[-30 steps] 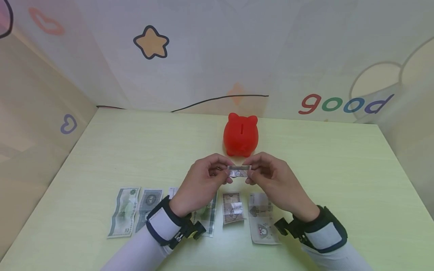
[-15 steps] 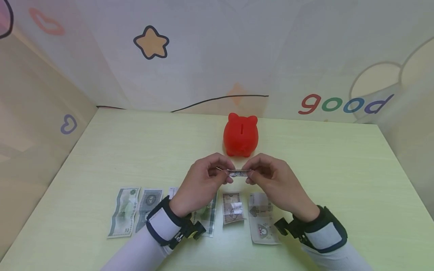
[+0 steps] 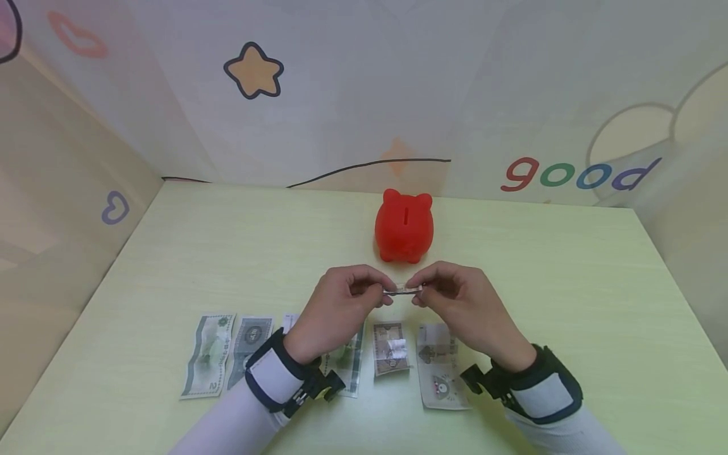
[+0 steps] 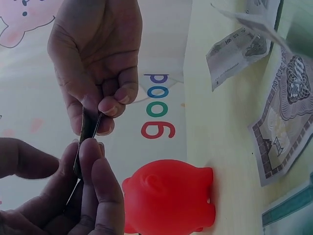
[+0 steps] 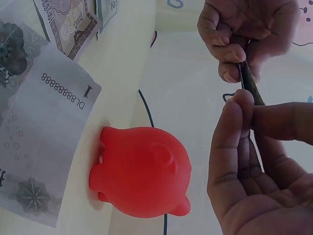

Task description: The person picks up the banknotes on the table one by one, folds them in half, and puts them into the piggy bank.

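Note:
In the head view a narrow folded banknote stretches between both hands, just in front of a red piggy bank whose top slot faces up. My left hand pinches one end between thumb and fingers. The other end is pinched the same way by my right hand. Seen edge-on in the left wrist view, the folded note is a thin dark strip. Much of it is hidden behind fingertips.
A row of banknotes lies nearer the person: a green note, a grey-blue note, a brown note and a pale note among them. The left forearm partly covers some. A printed wall rises behind the table.
The held banknote has tipped and narrowed from a strip with its print showing to a thin edge-on line. Both hands have lowered slightly; the piggy bank and the notes on the table stay put.

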Demonstrator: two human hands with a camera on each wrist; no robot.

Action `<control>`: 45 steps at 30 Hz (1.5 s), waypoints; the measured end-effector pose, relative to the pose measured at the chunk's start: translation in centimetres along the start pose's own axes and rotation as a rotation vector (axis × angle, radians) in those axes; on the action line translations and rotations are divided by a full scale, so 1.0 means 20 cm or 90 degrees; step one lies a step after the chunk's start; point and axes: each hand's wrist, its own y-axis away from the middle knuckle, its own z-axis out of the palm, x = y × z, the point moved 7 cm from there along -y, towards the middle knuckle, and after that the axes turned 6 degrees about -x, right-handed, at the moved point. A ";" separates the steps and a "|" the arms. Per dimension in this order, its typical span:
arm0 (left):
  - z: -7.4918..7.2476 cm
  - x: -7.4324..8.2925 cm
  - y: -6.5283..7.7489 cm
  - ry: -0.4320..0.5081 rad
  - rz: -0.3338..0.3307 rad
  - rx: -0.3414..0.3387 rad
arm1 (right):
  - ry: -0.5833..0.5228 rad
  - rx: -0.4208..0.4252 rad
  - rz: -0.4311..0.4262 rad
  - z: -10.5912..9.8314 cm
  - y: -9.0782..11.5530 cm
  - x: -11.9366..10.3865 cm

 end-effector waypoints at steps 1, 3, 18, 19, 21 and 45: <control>0.00 0.00 0.00 -0.003 0.000 0.000 | 0.001 0.000 0.000 0.00 0.00 0.00; 0.00 0.00 0.00 -0.007 0.002 0.001 | 0.005 -0.001 -0.002 0.00 0.00 0.00; -0.01 0.01 0.00 -0.019 0.023 0.004 | 0.019 -0.010 -0.047 0.01 0.00 -0.02; 0.00 0.01 0.00 -0.019 0.023 0.002 | 0.018 -0.009 -0.046 0.01 0.00 -0.02; 0.00 0.01 0.00 -0.019 0.024 -0.002 | 0.020 -0.005 -0.043 0.01 0.00 -0.02; 0.03 0.01 0.01 -0.026 0.013 -0.016 | 0.024 -0.018 -0.047 0.03 0.02 -0.06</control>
